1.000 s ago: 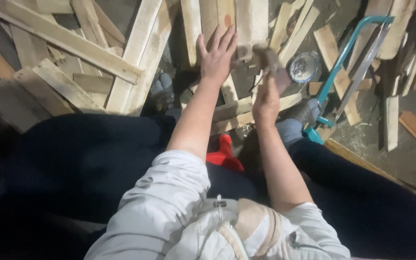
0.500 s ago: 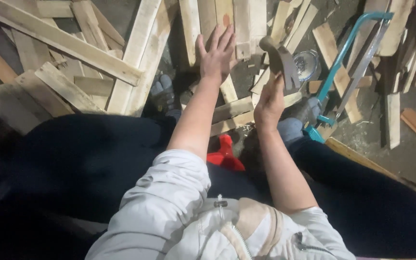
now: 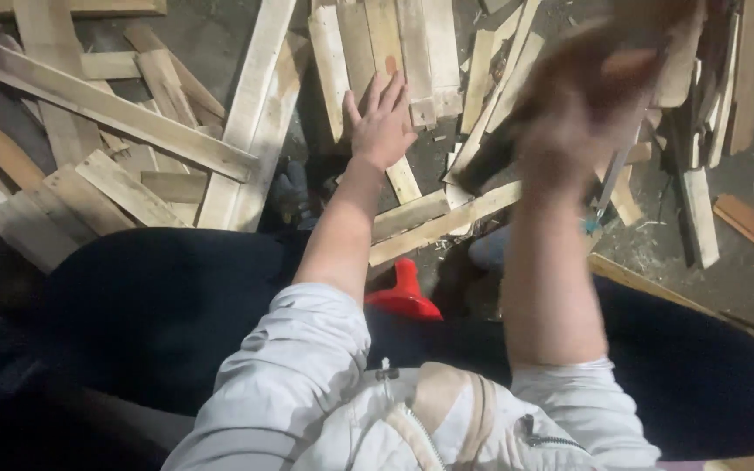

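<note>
My left hand [image 3: 381,122] lies flat, fingers spread, pressing on a pale wooden slat [image 3: 392,61] among the boards on the floor. My right hand [image 3: 573,113] is lifted toward the camera and badly blurred. It is closed around a hammer, whose dark end [image 3: 486,161] sticks out down and to the left of the fist. The rest of the hammer is lost in the blur. I am sitting, with my dark trouser legs [image 3: 167,314] at the bottom of the head view.
Loose wooden slats and planks [image 3: 133,122] cover the concrete floor on all sides. A red plastic object [image 3: 403,296] sits between my knees. A bit of a teal-framed saw [image 3: 591,222] shows behind my right forearm. More boards [image 3: 700,201] lie at the right.
My right hand has swung the hammer up and toward the camera, and it now blurs. My left hand has stayed pressed on the slat. The view has shifted closer.
</note>
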